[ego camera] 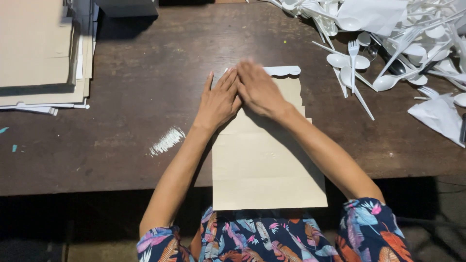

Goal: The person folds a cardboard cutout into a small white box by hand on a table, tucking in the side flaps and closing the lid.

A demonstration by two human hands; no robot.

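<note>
Two flat palms, my left hand (pixel 218 103) and right hand (pixel 258 90), fingers spread, holding nothing, pressed paper bag (pixel 267 167); firm, even pressure suited the crease.

Two bare hands pressed flat, side by side and touching at the fingers, on the upper part of a flat tan paper bag with a white scalloped top edge (pixel 264 165): left hand (pixel 218 103), right hand (pixel 258 90). Bag lying on a dark brown worn wooden table (pixel 145 87), its lower end hanging over the near edge. Stack of flat tan cardboard sheets (pixel 41 53) at the far left, heap of white plastic spoons and forks (pixel 388 43) at the far right, smear of white powder (pixel 166 140) just left of the left forearm.
</note>
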